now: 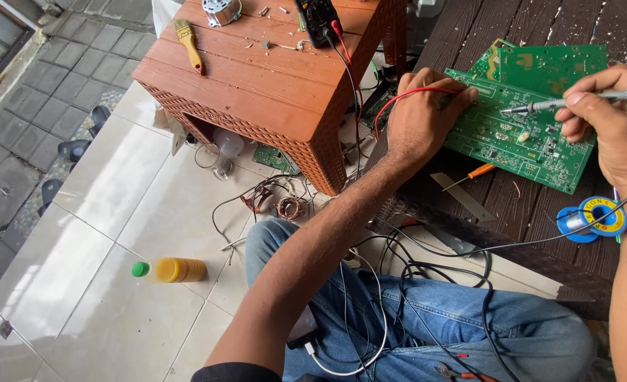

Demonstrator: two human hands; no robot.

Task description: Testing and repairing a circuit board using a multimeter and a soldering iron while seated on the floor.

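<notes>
Left hand [421, 117] fingers curled flat, pinning red wire [405, 99] on green circuit board [532, 148]; right hand [614, 120] at 3 o'clock pinches soldering iron [561, 104].

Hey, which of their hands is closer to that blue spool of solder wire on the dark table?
Right. The right hand holds the soldering iron just above the solder spool; the left hand rests on the board's far edge.

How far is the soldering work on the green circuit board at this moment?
Done: the circuit board lies bare on the dark table, solder spool ready. In hand: the left hand holds a red wire at the board; the right hand aims the soldering iron. Left: no finished joint is visible.
</notes>
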